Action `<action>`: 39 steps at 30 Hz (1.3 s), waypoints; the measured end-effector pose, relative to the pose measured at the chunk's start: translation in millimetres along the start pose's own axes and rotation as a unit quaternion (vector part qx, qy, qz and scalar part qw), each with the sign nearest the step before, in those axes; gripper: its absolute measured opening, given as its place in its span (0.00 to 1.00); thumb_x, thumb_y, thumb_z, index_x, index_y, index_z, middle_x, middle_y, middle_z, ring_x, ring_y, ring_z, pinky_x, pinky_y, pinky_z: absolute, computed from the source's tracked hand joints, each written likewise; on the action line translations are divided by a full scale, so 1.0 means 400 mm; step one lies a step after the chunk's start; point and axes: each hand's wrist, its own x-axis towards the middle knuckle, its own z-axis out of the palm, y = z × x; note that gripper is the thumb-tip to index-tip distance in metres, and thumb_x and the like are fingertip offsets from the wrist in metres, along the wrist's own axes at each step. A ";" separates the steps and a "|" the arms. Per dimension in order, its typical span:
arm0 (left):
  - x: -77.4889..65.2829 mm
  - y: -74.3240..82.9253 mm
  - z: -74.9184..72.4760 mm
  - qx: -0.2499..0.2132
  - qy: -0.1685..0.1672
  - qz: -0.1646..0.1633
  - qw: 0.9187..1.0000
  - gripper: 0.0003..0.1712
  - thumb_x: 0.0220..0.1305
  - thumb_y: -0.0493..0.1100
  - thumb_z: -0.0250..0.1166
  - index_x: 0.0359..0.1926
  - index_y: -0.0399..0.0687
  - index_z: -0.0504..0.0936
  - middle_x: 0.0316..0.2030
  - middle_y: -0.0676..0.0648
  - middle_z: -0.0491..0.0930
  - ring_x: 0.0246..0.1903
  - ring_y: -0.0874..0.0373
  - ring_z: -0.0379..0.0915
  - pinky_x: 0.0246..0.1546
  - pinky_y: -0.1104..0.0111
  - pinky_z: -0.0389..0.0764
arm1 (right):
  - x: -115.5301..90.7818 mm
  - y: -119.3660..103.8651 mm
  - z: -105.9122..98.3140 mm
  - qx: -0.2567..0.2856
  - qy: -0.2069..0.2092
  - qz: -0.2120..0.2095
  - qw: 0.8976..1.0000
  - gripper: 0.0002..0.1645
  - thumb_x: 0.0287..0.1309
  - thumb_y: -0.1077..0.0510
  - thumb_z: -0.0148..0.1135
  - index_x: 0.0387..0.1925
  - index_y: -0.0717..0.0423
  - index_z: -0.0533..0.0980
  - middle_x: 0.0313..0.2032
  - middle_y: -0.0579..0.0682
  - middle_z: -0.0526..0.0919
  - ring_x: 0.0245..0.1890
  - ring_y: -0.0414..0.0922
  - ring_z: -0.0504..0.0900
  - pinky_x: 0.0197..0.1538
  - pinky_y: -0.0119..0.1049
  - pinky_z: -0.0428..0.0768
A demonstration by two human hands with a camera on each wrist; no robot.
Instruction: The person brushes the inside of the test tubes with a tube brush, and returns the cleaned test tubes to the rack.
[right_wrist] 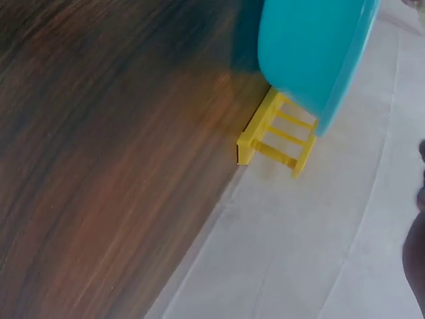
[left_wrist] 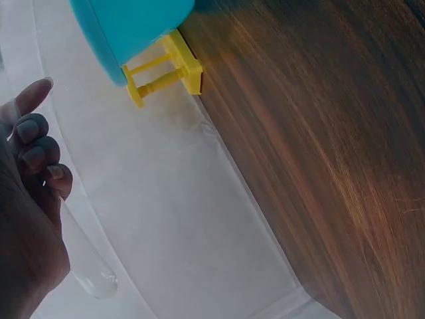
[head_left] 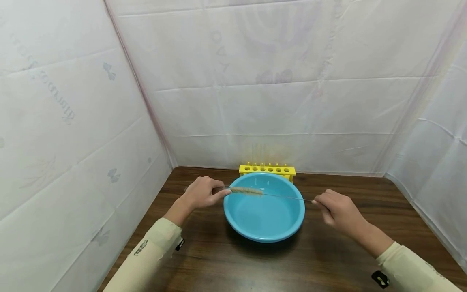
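My left hand (head_left: 203, 192) grips a clear glass test tube (left_wrist: 93, 266), fingers curled round it; the tube's rounded end sticks out behind the palm in the left wrist view. A test tube brush (head_left: 247, 190) with beige bristles lies in line with the tube, its bristles right at the left thumb and fingertips. Its thin wire handle (head_left: 284, 197) runs rightward to my right hand (head_left: 337, 209), which pinches the end. Beneath the brush stands a round blue basin (head_left: 262, 239). Only part of the right hand (right_wrist: 415, 259) shows in the right wrist view.
A yellow test tube rack (head_left: 268, 168) stands right behind the basin, with clear test tubes (head_left: 258, 156) upright in its left part. The dark wooden table (head_left: 219, 267) meets white sheeting (head_left: 277, 109) at the back and both sides.
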 end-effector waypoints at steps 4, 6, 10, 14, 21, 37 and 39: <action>-0.001 0.001 0.000 -0.008 -0.009 -0.011 1.000 0.25 0.79 0.65 0.58 0.24 0.60 0.77 0.14 0.61 0.60 0.16 0.69 0.58 0.20 0.74 0.61 | 0.014 0.003 0.001 -0.046 0.036 -0.085 0.995 0.24 0.71 0.66 0.39 0.32 0.59 0.83 0.25 0.47 0.82 0.25 0.37 0.68 0.23 0.24 0.63; -0.004 0.000 0.001 -0.011 -0.009 -0.013 1.000 0.25 0.79 0.65 0.58 0.25 0.60 0.78 0.15 0.60 0.61 0.16 0.69 0.58 0.20 0.74 0.62 | 0.023 0.003 0.000 -0.053 0.040 -0.103 0.993 0.23 0.69 0.67 0.40 0.32 0.59 0.83 0.25 0.46 0.81 0.25 0.38 0.68 0.23 0.25 0.65; -0.004 -0.005 0.008 0.001 0.016 0.007 1.000 0.21 0.75 0.65 0.63 0.32 0.59 0.88 0.17 0.61 0.74 0.18 0.70 0.64 0.21 0.75 0.68 | 0.029 -0.007 -0.009 0.002 0.005 -0.036 0.999 0.17 0.74 0.68 0.51 0.33 0.55 0.83 0.26 0.43 0.81 0.26 0.34 0.69 0.27 0.24 0.69; 0.004 -0.009 0.018 0.043 0.082 0.071 0.993 0.16 0.68 0.62 0.72 0.37 0.57 0.93 0.27 0.58 0.88 0.22 0.71 0.72 0.24 0.76 0.76 | 0.028 -0.030 -0.021 0.127 -0.079 0.170 0.974 0.14 0.70 0.65 0.67 0.31 0.43 0.82 0.22 0.36 0.75 0.22 0.31 0.67 0.25 0.25 0.70; 0.021 0.001 0.026 0.120 0.200 0.156 0.960 0.17 0.57 0.58 0.82 0.37 0.52 0.93 0.29 0.54 0.86 0.25 0.62 0.77 0.30 0.68 0.82 | 0.060 -0.043 -0.036 0.356 -0.192 0.465 0.788 0.18 0.79 0.54 0.59 0.30 0.59 0.78 0.20 0.44 0.73 0.21 0.40 0.68 0.25 0.37 0.70; 0.014 0.028 0.013 0.026 -0.030 0.012 0.999 0.27 0.74 0.69 0.62 0.23 0.59 0.77 0.15 0.59 0.63 0.17 0.69 0.58 0.19 0.75 0.61 | 0.012 -0.044 0.024 0.059 -0.038 0.078 0.995 0.13 0.77 0.61 0.61 0.32 0.49 0.84 0.22 0.41 0.77 0.24 0.29 0.65 0.27 0.21 0.67; 0.015 0.030 0.005 0.020 -0.046 -0.005 0.999 0.28 0.74 0.70 0.61 0.22 0.60 0.77 0.15 0.59 0.62 0.17 0.68 0.59 0.20 0.74 0.62 | 0.016 -0.038 0.029 0.012 -0.015 -0.008 1.000 0.18 0.81 0.58 0.53 0.33 0.54 0.84 0.23 0.42 0.77 0.26 0.32 0.65 0.27 0.21 0.66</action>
